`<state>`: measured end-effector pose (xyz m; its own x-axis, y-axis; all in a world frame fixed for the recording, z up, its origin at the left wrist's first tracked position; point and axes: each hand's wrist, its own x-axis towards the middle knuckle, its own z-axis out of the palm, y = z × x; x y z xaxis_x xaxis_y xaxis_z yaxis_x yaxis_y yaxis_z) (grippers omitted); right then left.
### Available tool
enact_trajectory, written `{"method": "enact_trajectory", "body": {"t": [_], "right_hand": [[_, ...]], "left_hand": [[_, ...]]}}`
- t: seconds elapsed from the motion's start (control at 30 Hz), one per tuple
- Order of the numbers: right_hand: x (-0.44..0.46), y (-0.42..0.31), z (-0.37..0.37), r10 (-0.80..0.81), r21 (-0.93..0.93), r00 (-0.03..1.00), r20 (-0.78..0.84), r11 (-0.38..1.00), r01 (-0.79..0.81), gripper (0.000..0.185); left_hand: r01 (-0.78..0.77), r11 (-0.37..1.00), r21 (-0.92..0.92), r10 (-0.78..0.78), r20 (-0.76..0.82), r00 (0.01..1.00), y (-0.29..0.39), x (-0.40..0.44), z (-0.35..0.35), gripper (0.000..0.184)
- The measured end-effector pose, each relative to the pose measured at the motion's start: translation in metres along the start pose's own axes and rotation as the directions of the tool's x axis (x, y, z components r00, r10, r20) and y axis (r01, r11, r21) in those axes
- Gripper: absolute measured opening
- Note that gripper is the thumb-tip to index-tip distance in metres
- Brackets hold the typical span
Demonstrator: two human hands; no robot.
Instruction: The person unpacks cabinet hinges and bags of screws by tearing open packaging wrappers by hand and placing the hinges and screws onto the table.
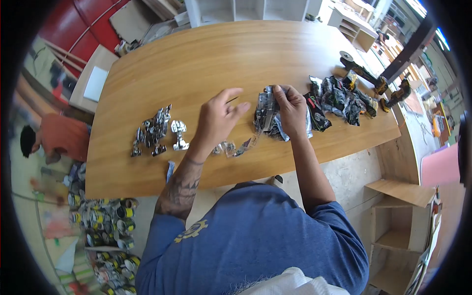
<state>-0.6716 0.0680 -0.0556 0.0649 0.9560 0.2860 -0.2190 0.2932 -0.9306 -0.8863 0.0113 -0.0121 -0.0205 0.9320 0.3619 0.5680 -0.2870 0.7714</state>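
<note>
The broad bench (236,51) fills the middle of the frame, its smooth top tan with long wood grain. Below it comes the blue shirt (260,236) of the wearer, a yellow gear print on one sleeve. White shelving (248,12) backs the upper edge, and an open-fronted wooden cabinet (393,240) sits at lower right. Over at left, a person in an orange shirt (64,135) bends down beside the bench; beneath, at lower left, it's a jumble of round cans (105,223), many with yellow bands.

Back to the bench: dark, crinkly, glossy packets (318,114) crowd the right side, backed by black-and-yellow power tools (364,73) near the right edge, so that side is thoroughly taken up.

Now the hands! The right hand (293,110), right of centre, pinches thumb against fingers on the top of a clear packet (266,109), which shows shiny, angular metal inside; the dark packets lie just beside. The left hand (221,115), near the centre, hangs in the air, thumb and fingers parted and half-curled.

Left of it, a heap of chrome-bright hinges (156,128) tangles, hard-edged and mirror-like, with one lone hinge (180,135) standing just apart. Smaller metal pieces (223,147) lie between the forearms, beside crumpled see-through wrap (243,146). Smallest of all, a bluish strip (170,169) lies near the bench's lower edge, by the tattooed left forearm.
</note>
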Motion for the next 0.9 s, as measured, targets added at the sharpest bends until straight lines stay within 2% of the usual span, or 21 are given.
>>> {"method": "enact_trajectory", "body": {"t": [0.07,0.1,0.17,0.2,0.27,0.3,0.33,0.37,0.4,0.43,0.47,0.5,0.53,0.57,0.63,0.67,0.7,0.73,0.8,0.87,0.9], "right_hand": [[-0.006,-0.002,0.012,0.015,-0.027,0.995,0.103,1.0,-0.012,0.021],[-0.008,-0.002,0.016,0.027,-0.028,0.993,0.119,0.999,-0.024,0.021],[-0.011,-0.001,0.021,0.009,-0.08,0.989,0.144,0.997,0.002,0.021],[-0.013,-0.001,0.023,-0.001,-0.104,0.989,0.149,0.994,0.016,0.02],[-0.016,-0.005,0.032,0.025,-0.063,0.989,0.146,0.998,-0.015,0.022],[-0.017,-0.005,0.035,0.036,-0.021,0.989,0.144,0.999,-0.033,0.025],[-0.021,0.001,0.033,0.05,-0.02,0.988,0.148,0.999,-0.048,0.025],[-0.022,0.009,0.027,0.143,-0.104,0.952,0.271,0.987,-0.119,0.028],[-0.022,0.02,0.02,0.24,-0.196,0.892,0.383,0.965,-0.175,0.031],[-0.021,0.033,0.017,0.291,-0.286,0.871,0.396,0.94,-0.184,0.036],[-0.022,0.045,0.017,0.294,-0.287,0.865,0.406,0.94,-0.185,0.036],[-0.025,0.047,0.024,0.232,-0.242,0.912,0.339,0.958,-0.154,0.036],[-0.027,0.047,0.028,0.168,-0.198,0.95,0.265,0.973,-0.116,0.036],[-0.027,0.046,0.03,0.191,-0.219,0.962,0.194,0.965,-0.147,0.036],[-0.022,0.055,0.024,0.201,-0.222,0.956,0.212,0.963,-0.153,0.036],[-0.02,0.06,0.019,0.218,-0.23,0.95,0.222,0.959,-0.166,0.036],[-0.021,0.052,0.018,0.208,-0.376,0.947,0.246,0.921,-0.104,0.036],[-0.023,0.041,0.023,0.208,-0.372,0.943,0.258,0.922,-0.102,0.036],[-0.029,0.026,0.029,0.21,-0.491,0.925,0.315,0.87,-0.031,0.037],[-0.032,0.034,0.031,0.176,-0.511,0.926,0.333,0.86,0.02,0.036],[-0.032,0.037,0.035,0.163,-0.495,0.902,0.399,0.867,0.062,0.036]], "left_hand": [[-0.151,0.978,-0.147,0.151,-0.013,0.988,-0.012,0.005,0.023,0.038],[-0.135,0.98,-0.144,0.133,-0.024,0.991,-0.01,0.002,0.022,0.038],[0.083,0.983,-0.166,-0.057,0.153,0.987,-0.005,-0.001,0.019,0.031],[0.09,0.982,-0.164,-0.065,0.156,0.986,-0.013,-0.001,0.021,0.031],[0.11,0.904,-0.414,-0.041,0.173,0.984,-0.035,-0.005,0.025,0.023],[0.118,0.904,-0.412,-0.049,0.176,0.983,-0.038,-0.004,0.021,0.023],[0.194,0.823,-0.533,-0.103,0.196,0.975,-0.042,-0.006,0.014,0.024],[0.252,0.722,-0.644,-0.145,0.216,0.966,-0.045,-0.004,0.009,0.025],[0.254,0.722,-0.643,-0.151,0.211,0.966,-0.048,-0.004,0.007,0.025],[0.215,0.726,-0.654,-0.13,0.177,0.976,-0.051,-0.005,0.004,0.027],[0.175,0.729,-0.662,-0.109,0.14,0.984,-0.054,-0.006,0.001,0.03],[0.172,0.7,-0.693,-0.096,0.148,0.984,-0.058,-0.009,-0.001,0.035],[0.167,0.702,-0.692,-0.099,0.137,0.986,-0.062,-0.013,-0.006,0.035],[0.209,0.784,-0.584,-0.159,0.137,0.978,-0.067,-0.02,-0.012,0.037],[0.296,0.872,-0.39,-0.256,0.151,0.955,-0.083,-0.032,-0.02,0.039],[0.295,0.875,-0.384,-0.262,0.138,0.955,-0.092,-0.039,-0.019,0.039],[0.3,0.917,-0.262,-0.25,0.209,0.946,-0.101,-0.045,-0.018,0.039],[0.294,0.946,-0.139,-0.247,0.282,0.927,-0.103,-0.049,-0.019,0.04],[0.273,0.955,-0.117,-0.243,0.22,0.945,-0.099,-0.051,-0.015,0.042],[0.263,0.912,-0.315,-0.243,0.103,0.965,-0.089,-0.046,-0.015,0.041],[0.228,0.916,-0.329,-0.214,0.08,0.974,-0.086,-0.043,-0.014,0.036]]}}
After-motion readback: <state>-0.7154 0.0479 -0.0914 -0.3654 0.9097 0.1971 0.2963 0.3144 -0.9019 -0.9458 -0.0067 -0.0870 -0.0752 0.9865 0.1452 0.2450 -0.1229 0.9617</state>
